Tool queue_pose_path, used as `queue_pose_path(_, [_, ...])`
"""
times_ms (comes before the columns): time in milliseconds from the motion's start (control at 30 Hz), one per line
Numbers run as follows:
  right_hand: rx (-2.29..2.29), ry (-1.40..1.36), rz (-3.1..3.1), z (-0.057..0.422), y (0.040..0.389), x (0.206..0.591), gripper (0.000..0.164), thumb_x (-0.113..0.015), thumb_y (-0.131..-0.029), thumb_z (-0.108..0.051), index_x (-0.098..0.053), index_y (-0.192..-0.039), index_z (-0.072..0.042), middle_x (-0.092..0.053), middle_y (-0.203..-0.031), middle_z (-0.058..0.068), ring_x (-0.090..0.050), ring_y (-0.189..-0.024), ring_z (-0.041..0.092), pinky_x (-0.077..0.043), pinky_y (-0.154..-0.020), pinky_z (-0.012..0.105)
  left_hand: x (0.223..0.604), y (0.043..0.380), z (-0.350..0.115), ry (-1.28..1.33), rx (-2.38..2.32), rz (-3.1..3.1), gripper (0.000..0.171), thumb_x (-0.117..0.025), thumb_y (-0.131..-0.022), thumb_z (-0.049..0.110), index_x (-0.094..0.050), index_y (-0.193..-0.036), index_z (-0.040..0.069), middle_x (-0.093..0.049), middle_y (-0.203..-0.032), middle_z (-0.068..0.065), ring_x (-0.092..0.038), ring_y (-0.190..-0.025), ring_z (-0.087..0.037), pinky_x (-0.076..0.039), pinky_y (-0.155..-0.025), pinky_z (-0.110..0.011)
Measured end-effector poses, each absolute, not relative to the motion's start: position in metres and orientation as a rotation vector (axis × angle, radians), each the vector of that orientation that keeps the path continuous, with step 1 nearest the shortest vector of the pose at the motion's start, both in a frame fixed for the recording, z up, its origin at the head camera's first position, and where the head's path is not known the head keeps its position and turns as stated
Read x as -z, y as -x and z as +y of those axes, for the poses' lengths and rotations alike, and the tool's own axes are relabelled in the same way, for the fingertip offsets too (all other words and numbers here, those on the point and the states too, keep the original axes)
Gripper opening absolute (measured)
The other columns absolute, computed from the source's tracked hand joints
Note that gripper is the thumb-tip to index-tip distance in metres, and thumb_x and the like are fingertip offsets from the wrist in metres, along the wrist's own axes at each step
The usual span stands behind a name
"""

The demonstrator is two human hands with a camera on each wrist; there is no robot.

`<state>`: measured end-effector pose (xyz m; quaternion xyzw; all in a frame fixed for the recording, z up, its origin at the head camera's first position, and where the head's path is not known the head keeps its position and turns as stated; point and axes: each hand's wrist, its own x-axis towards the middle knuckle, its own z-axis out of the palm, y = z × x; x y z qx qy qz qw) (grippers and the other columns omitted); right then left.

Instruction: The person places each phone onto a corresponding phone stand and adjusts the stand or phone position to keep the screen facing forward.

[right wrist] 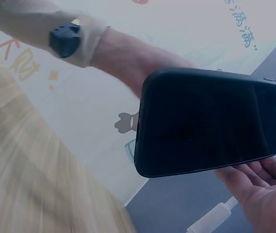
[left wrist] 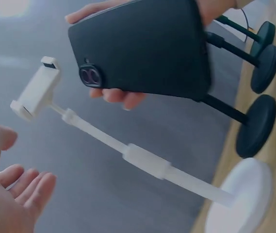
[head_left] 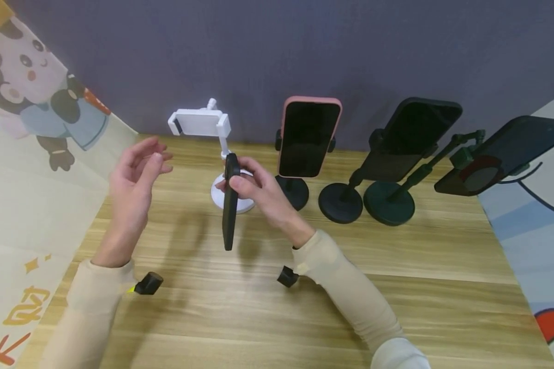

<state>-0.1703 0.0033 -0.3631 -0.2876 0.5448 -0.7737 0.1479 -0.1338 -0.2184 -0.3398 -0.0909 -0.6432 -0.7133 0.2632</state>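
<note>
My right hand grips a black phone by its edges, thumb on one side and fingers on the other. It is held edge-on to the head view. Its back with the camera bump faces the left wrist view, while the dark screen faces the right wrist view. Behind the phone stands a white phone stand on a round base, its clamp holding nothing. To the left of the stand, my left hand is raised with relaxed fingers, touching nothing.
Right of the white stand, a pink-edged phone sits in a black stand. Further right are another dark phone on a black stand and a tilted phone on a dark green stand. A grey wall rises behind the wooden table.
</note>
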Motion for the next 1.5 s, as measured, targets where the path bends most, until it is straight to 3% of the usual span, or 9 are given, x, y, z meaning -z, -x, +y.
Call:
queue_pose_path(267, [2.219, 0.846, 1.55, 0.006, 0.17, 0.365, 0.093, -0.069, -0.073, -0.059, -0.041, -0.129, 0.01, -0.057, -0.111, 0.013, -0.062, -0.099, 0.025, -0.049, -0.092, 0.042, 0.313, 0.155, -0.224, 0.461, 1.844, -1.751, 0.04, -0.055, -0.092, 0.0, -0.05, -0.131, -0.005, -0.056, -0.124, -0.02, -0.052, -0.115, -0.031, -0.046, -0.095, -0.027])
queue_pose_path(533, [2.213, 0.846, 1.543, 0.007, 0.17, 0.37, 0.088, -0.069, -0.075, -0.055, -0.041, -0.129, 0.009, -0.058, -0.11, 0.009, -0.061, -0.1, 0.029, -0.049, -0.093, 0.043, 0.3, 0.167, -0.23, 0.548, 1.778, -1.97, 0.043, -0.053, -0.092, -0.002, -0.049, -0.135, -0.002, -0.056, -0.132, -0.012, -0.049, -0.12, -0.022, -0.043, -0.097, -0.022])
queue_pose_path(733, [2.172, 0.846, 1.605, 0.008, 0.17, 0.374, 0.083, -0.067, -0.077, -0.054, -0.043, -0.128, 0.006, -0.061, -0.104, 0.012, -0.061, -0.101, 0.027, -0.05, -0.09, 0.039, 0.296, 0.17, -0.227, 0.524, 1.769, -2.037, 0.039, -0.056, -0.092, 0.003, -0.055, -0.131, 0.002, -0.061, -0.126, -0.007, -0.055, -0.11, -0.017, -0.043, -0.094, -0.018])
queue_pose_path(1000, [2.149, 0.882, 1.62, 0.009, 0.169, 0.379, 0.07, -0.066, -0.081, -0.045, -0.044, -0.125, 0.005, -0.055, -0.11, 0.017, -0.056, -0.106, 0.041, -0.05, -0.081, 0.032, 0.299, 0.174, -0.222, 0.62, 1.894, -1.943, 0.035, -0.055, -0.09, -0.005, -0.058, -0.125, -0.002, -0.063, -0.115, -0.008, -0.059, -0.094, -0.02, -0.048, -0.086, -0.019])
queue_pose_path(1267, [2.113, 0.915, 1.753, 0.01, 0.165, 0.372, 0.057, -0.068, -0.083, -0.026, -0.047, -0.127, 0.003, -0.053, -0.111, 0.015, -0.061, -0.099, 0.023, -0.053, -0.076, 0.031, 0.298, 0.174, -0.219, 0.588, 1.897, -1.926, 0.031, -0.055, -0.09, -0.005, -0.061, -0.12, -0.002, -0.064, -0.11, -0.009, -0.059, -0.09, -0.019, -0.048, -0.085, -0.019])
queue_pose_path(1500, [2.015, 1.063, 2.008, 0.009, 0.153, 0.345, 0.051, -0.072, -0.076, -0.01, -0.05, -0.121, 0.001, -0.057, -0.107, 0.013, -0.062, -0.097, 0.015, -0.055, -0.081, 0.035, 0.298, 0.171, -0.215, 0.64, 1.905, -1.893, 0.031, -0.054, -0.091, -0.005, -0.059, -0.121, -0.005, -0.061, -0.115, -0.013, -0.059, -0.099, -0.022, -0.05, -0.087, -0.022])
